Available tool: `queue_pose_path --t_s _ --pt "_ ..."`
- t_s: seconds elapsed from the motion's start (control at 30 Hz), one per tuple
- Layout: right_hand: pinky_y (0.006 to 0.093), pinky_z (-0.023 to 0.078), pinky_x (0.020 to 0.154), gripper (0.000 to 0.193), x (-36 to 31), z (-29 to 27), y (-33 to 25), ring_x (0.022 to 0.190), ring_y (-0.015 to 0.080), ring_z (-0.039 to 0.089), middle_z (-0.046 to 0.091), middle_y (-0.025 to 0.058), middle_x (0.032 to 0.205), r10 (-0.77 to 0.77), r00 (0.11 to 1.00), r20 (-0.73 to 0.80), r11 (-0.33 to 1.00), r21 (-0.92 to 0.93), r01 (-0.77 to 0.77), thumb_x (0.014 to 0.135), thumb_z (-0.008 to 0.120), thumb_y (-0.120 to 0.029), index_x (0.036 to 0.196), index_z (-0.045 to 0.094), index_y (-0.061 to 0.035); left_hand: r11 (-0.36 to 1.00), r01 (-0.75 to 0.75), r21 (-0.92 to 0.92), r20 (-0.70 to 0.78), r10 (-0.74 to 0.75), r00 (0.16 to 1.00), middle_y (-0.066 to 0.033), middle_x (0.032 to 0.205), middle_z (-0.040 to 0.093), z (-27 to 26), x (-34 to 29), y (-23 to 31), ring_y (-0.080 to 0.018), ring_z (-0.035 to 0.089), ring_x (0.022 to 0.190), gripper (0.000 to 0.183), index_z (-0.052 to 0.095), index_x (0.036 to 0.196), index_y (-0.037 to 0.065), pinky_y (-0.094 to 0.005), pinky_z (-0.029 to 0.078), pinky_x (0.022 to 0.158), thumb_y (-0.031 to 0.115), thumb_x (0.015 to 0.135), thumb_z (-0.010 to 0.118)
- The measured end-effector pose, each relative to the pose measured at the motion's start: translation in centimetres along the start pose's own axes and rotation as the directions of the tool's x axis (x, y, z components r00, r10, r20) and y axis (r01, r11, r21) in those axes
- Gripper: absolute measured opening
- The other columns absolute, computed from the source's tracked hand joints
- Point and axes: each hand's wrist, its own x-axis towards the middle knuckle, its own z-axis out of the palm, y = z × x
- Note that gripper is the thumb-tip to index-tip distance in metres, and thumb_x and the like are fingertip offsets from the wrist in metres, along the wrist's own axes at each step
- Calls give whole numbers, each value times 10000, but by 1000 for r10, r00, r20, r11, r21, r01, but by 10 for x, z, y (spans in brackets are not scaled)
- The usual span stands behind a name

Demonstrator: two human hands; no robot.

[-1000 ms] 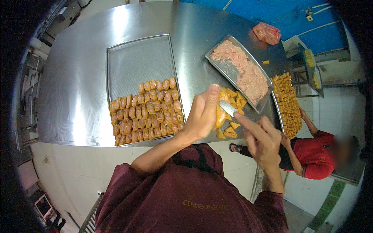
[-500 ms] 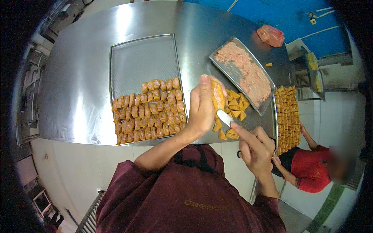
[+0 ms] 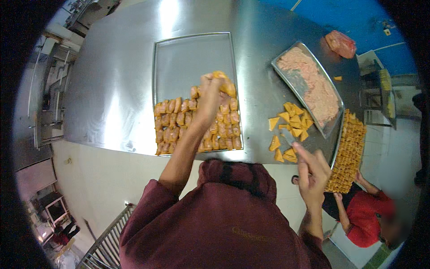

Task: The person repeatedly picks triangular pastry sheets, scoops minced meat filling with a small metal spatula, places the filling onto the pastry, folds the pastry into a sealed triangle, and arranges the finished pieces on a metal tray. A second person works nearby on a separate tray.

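Note:
My left hand (image 3: pixel 209 96) is closed on a piece of stuffed tofu (image 3: pixel 227 86), yellow-brown with pinkish filling. It hovers over a mesh tray (image 3: pixel 192 54), where rows of stuffed tofu pieces (image 3: pixel 168 120) fill the near half; my hand and forearm cover some of them. My right hand (image 3: pixel 313 177) grips a small flat spreading blade (image 3: pixel 289 136), index finger stretched along it. The blade's tip is over a loose pile of yellow-brown tofu triangles (image 3: pixel 296 121) on the steel table. Beyond the pile lies a slanted metal pan (image 3: pixel 329 131) of pale pink minced filling (image 3: pixel 309 80).
A knotted plastic bag (image 3: pixel 340 44) of pink stuff sits at the table's far right. Close by is a stray tofu piece (image 3: pixel 337 78). On the right, a person in red (image 3: pixel 365 215) has hands at a second tray packed with tofu (image 3: pixel 349 148). The steel table (image 3: pixel 107 89) stretches left.
My left hand has carried the stuffed tofu piece left, from above the pile to over the mesh tray. The blade has come away from that piece and is lower, by the triangles.

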Motion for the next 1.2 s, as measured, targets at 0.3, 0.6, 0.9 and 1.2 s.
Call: queue_pose_path --t_s 0.3,0.6,0.9,1.2 --pt "304 384 574 375 -8 13 13 646 134 502 538 56 765 74 995 -73 995 72 -68 975 633 70 1296 781 -57 725 287 626 -159 -242 957 -123 933 677 -210 123 -83 -192 679 724 319 615 1077 -60 -371 584 631 258 1078 615" --pt "301 388 591 347 -8 13 23 669 135 503 593 65 800 128 986 -107 989 83 -119 997 632 44 1299 774 -50 686 274 674 -88 -294 952 -203 957 721 -218 130 -99 -226 751 757 300 594 1096 -92 -362 597 578 185 1045 699" --pt "281 427 660 301 -2 12 44 732 128 545 697 96 883 120 970 -212 993 26 -117 1029 621 33 1283 770 -29 562 30 827 -24 -18 1000 -205 1025 780 -217 119 -107 -280 772 870 376 724 1168 -79 -392 608 716 245 983 772" --pt "472 557 786 220 -43 66 168 935 367 754 735 238 1012 375 892 -251 923 11 -385 1078 588 -99 1281 637 -29 177 -239 955 161 369 915 -255 1198 730 -208 118 -116 -394 711 1058 410 704 1282 -9 -457 553 947 288 1001 738"
